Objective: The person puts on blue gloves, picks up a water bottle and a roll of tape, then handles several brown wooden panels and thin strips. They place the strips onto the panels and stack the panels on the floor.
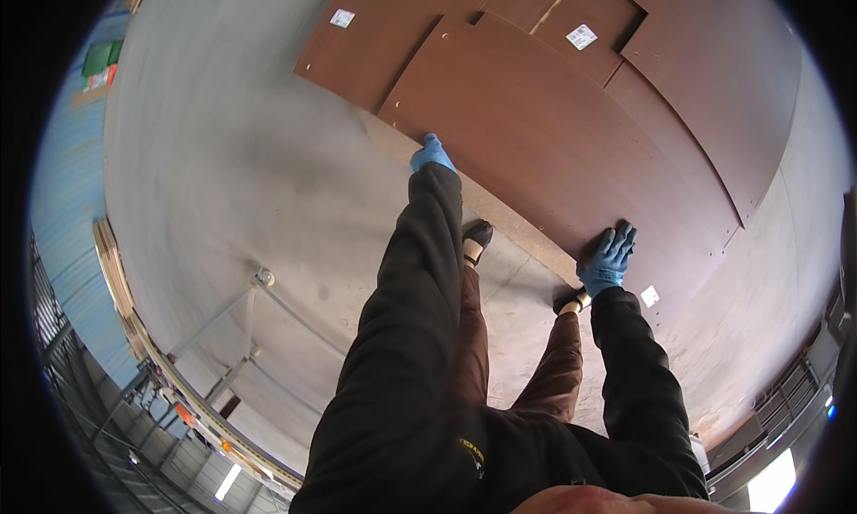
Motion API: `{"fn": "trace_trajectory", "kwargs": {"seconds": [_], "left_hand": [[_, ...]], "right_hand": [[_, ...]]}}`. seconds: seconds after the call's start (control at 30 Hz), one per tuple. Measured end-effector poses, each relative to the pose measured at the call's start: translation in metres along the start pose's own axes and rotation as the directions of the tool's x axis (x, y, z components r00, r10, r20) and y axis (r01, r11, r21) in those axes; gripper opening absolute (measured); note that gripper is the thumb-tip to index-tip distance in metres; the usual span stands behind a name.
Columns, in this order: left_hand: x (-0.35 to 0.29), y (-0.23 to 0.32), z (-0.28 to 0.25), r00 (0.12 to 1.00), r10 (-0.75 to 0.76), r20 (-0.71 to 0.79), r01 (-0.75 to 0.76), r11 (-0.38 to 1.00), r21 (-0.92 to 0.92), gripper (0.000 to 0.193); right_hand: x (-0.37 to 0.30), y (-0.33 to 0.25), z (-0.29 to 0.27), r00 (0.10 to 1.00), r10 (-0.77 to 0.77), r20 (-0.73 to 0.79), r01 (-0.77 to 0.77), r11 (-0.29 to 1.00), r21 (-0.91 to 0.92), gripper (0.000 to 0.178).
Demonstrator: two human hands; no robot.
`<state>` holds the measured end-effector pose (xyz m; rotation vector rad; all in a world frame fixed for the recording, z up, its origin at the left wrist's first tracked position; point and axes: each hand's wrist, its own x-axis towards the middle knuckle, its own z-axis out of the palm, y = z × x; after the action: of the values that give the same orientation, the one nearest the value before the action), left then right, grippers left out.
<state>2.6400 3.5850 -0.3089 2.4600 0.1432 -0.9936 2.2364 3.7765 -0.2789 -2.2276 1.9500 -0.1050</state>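
A long reddish-brown panel (527,126) lies in front of me on a stack of similar boards, with small holes along its ends. At the near edge, left of the middle, my left hand (432,153) in a blue glove is closed on that panel, the digits underneath hidden. Farther right, my right hand (606,261), also gloved in blue, rests flat on the panel's top near the same edge, fingers stretched out.
Other brown boards (723,77) overlap at the far side, a few with white labels (580,37). My feet stand close to the stack on the grey floor (241,157). A metal-tube frame (265,277) stands at the lower left, with pale planks (114,273) beyond it.
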Motion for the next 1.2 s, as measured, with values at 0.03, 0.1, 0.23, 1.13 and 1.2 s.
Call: {"fn": "trace_trajectory", "kwargs": {"seconds": [0.03,0.1,0.23,1.13,1.2], "left_hand": [[0.006,-0.002,0.0,1.0,0.004,-0.001,-0.004,1.0,-0.002,0.06],[0.02,-0.007,0.003,0.999,-0.033,0.032,0.033,0.999,0.015,0.06],[0.037,-0.022,0.008,0.996,-0.018,0.083,0.036,0.975,-0.221,0.051],[-0.014,-0.077,-0.01,0.934,0.291,0.208,-0.241,0.942,-0.234,0.062],[-0.016,-0.088,-0.024,0.933,0.275,0.233,-0.221,0.947,-0.234,0.07]], "right_hand": [[0.0,-0.001,0.0,1.0,-0.005,-0.005,0.005,1.0,-0.008,0.101],[0.001,-0.001,-0.001,0.999,-0.036,-0.027,0.035,0.999,-0.014,0.103],[0.003,-0.003,-0.002,1.0,-0.021,0.023,0.021,1.0,-0.021,0.103],[0.044,-0.047,-0.041,0.824,0.201,0.53,-0.074,0.965,-0.251,0.123],[0.065,-0.073,-0.04,0.897,0.029,0.44,0.055,0.983,-0.176,0.117]]}}
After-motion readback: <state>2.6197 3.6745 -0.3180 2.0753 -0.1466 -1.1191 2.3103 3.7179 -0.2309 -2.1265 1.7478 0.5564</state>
